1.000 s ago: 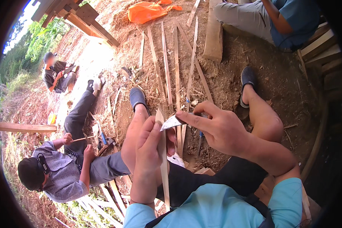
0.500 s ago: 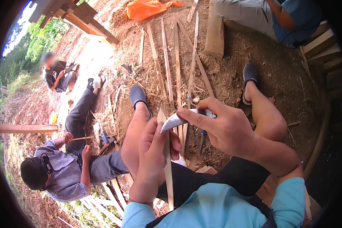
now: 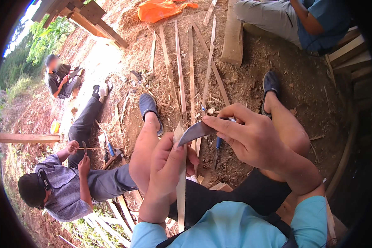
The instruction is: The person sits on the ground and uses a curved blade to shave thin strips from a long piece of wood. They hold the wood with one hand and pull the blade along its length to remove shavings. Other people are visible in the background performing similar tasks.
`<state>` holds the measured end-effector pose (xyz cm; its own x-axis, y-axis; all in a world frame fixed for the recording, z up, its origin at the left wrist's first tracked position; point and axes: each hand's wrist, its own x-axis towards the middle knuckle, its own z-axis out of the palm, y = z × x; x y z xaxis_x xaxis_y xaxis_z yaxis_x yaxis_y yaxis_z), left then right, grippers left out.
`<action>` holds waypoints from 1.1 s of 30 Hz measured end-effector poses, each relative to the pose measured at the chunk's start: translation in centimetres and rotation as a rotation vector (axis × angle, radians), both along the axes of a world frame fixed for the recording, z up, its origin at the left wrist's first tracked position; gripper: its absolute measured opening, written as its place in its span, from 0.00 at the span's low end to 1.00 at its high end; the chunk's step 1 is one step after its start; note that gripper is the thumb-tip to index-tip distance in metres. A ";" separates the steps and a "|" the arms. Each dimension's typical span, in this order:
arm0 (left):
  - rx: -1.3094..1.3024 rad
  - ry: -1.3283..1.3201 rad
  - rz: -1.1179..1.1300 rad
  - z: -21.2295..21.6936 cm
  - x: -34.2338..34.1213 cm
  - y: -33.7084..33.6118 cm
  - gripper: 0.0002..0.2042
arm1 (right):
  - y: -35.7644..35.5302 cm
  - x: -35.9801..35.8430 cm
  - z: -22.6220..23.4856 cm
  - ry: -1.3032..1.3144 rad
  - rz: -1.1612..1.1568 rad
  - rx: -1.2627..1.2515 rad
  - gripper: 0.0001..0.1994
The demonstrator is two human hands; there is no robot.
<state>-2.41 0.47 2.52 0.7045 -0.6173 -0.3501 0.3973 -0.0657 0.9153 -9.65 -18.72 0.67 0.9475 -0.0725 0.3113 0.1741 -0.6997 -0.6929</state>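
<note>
My left hand (image 3: 166,159) is closed round a narrow pale wooden stick (image 3: 181,194), whose pointed top end sticks up past the thumb. The lower part of the stick runs down toward my lap. My right hand (image 3: 252,136) grips a knife with a curved metal blade (image 3: 196,133). Its index finger presses along the blade's back, while most of the handle is hidden by the fingers. The blade's tip reaches the stick beside my left thumb, near the pointed end.
Several long wooden strips (image 3: 180,70) lie on the dirt ahead, by a thick wood block (image 3: 234,41) and an orange bag (image 3: 161,10). A blue-handled tool (image 3: 218,144) lies between my legs. At left, a capped person (image 3: 64,182) holds a stick and a knife; others sit farther off.
The knife blade has turned in my right hand and its face looks darker now. The person at left has brought a blade up against their stick.
</note>
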 end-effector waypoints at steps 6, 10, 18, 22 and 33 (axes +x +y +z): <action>-0.053 0.047 0.000 -0.6 0.2 0.2 0.12 | -0.2 0.1 0.2 0.025 -0.004 0.015 0.17; -0.039 0.040 0.004 -0.6 0.3 0.0 0.11 | -0.4 0.4 0.1 0.024 -0.013 -0.032 0.18; -0.030 0.151 0.083 0.2 1.2 0.2 0.15 | -0.1 0.6 0.2 -0.004 -0.023 -0.024 0.17; -0.356 0.426 0.079 -2.3 2.1 0.8 0.14 | 0.0 0.8 0.1 0.004 -0.034 0.013 0.17; -0.185 0.203 0.157 -1.8 0.9 0.2 0.09 | 1.2 0.9 -1.2 0.080 0.045 0.091 0.19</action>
<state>-1.46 0.71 0.76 0.7231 -0.5733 -0.3852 0.5655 0.1713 0.8068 -8.73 -17.53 -0.55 0.9720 -0.0539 0.2285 0.1455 -0.6257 -0.7664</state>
